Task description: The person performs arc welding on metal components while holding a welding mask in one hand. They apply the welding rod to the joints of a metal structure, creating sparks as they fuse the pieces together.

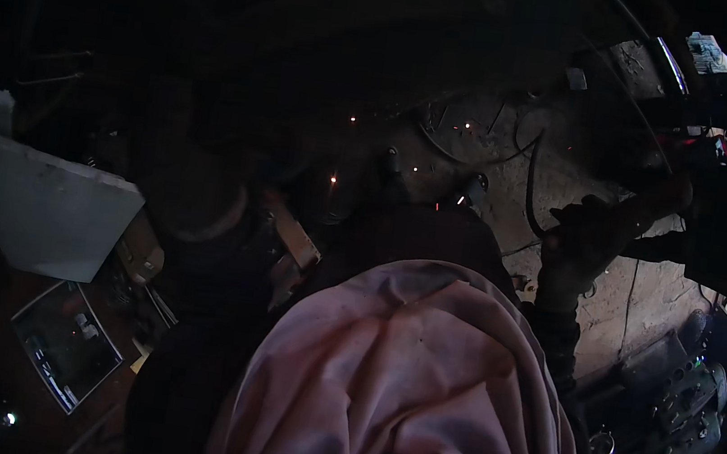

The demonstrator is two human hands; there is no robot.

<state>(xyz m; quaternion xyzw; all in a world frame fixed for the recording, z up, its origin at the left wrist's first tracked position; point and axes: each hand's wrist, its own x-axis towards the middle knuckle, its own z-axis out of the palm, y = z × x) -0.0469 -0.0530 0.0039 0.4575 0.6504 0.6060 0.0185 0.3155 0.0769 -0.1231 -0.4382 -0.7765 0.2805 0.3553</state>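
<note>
The scene is very dark. My right hand (581,245), coming up past the pinkish cloth (417,379) over my front, is closed around a thick handle-like tool (657,198). This looks like a welding electrode holder; a thin rod (628,101) slants up and left from its end. A black cable (532,180) loops near that hand. On the left, my left arm (200,298) reaches forward into shadow, with a paler rounded edge near its end. The fingers of my left hand are lost in the dark. Small glowing sparks (353,120) show ahead of me.
Shoe tips (475,186) stand on the concrete floor (636,301). To the left are a pale panel (58,203), a cardboard box (139,249), a wood-coloured block (294,235) and a dark, light-edged board (68,345). Metal tools (685,416) crowd the right.
</note>
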